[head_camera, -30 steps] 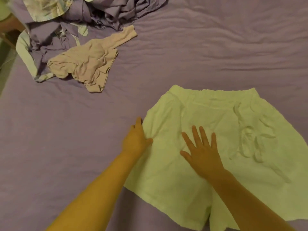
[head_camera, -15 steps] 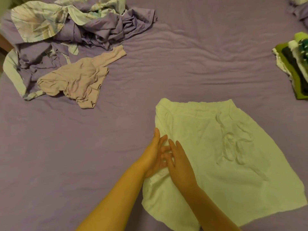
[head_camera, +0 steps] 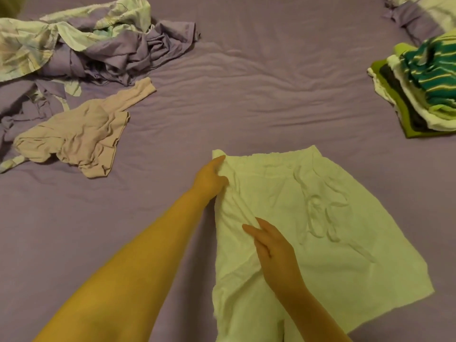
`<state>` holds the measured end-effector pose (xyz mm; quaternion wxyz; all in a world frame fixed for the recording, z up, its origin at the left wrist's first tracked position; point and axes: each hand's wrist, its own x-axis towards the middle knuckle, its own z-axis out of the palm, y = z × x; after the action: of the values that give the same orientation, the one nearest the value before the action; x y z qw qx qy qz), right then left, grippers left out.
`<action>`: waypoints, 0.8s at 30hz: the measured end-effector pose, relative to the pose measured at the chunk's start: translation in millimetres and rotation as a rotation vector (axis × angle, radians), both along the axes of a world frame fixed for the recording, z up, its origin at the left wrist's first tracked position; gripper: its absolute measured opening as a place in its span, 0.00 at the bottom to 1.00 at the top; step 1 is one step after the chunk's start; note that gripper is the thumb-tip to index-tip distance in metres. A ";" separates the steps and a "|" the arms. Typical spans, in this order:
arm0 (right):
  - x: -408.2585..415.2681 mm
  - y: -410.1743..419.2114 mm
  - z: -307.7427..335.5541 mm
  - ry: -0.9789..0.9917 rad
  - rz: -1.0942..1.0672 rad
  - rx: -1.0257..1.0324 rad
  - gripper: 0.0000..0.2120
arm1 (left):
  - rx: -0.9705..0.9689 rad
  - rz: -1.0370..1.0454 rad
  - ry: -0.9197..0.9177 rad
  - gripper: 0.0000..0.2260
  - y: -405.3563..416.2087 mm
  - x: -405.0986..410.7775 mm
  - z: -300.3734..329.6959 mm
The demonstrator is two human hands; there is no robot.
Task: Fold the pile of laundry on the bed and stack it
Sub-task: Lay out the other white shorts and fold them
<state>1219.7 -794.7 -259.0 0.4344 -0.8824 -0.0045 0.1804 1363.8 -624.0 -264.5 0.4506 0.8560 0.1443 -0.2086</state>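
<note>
Pale shorts (head_camera: 308, 230) spread at 5 o'clock on bed (head_camera: 246, 82), hem cut off below. Left hand (head_camera: 209, 178) pinches waistband corner, fingertips hidden underneath. Right hand (head_camera: 274, 253) flat, fingers straight, pressing fabric.

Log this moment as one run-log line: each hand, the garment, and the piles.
left hand grips shorts' left edge | right hand flat on pale shorts | unfolded pile far left | folded stack far right
</note>
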 end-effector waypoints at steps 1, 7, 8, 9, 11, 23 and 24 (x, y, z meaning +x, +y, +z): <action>1.7 -12.9 5.8 0.001 -0.025 0.033 0.18 | -0.002 0.006 -0.008 0.27 -11.1 3.0 5.0; 9.9 -116.4 34.7 -0.021 -0.194 0.054 0.21 | -0.045 -0.131 -0.164 0.23 -117.9 29.7 41.6; 10.8 -136.3 34.6 -0.036 -0.227 0.025 0.21 | -0.085 -0.155 -0.179 0.22 -138.5 34.2 43.8; 10.6 -156.0 31.7 -0.034 -0.272 0.001 0.21 | -0.110 -0.189 -0.196 0.23 -158.2 36.8 43.7; 10.3 -190.9 19.1 0.026 -0.405 -0.022 0.24 | -0.062 -0.305 -0.234 0.23 -192.5 37.3 35.7; -19.8 -211.1 -48.8 0.176 -0.374 -0.375 0.24 | 0.664 -0.595 -0.351 0.24 -217.0 24.8 -29.9; -16.4 -215.3 -48.2 0.165 -0.354 -0.383 0.22 | 0.689 -0.605 -0.354 0.25 -218.7 32.3 -28.1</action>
<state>1203.3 -1010.0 -307.2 0.2833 -0.9179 0.2194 0.1707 1396.1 -842.7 -292.6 0.0782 0.9810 -0.1291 -0.1217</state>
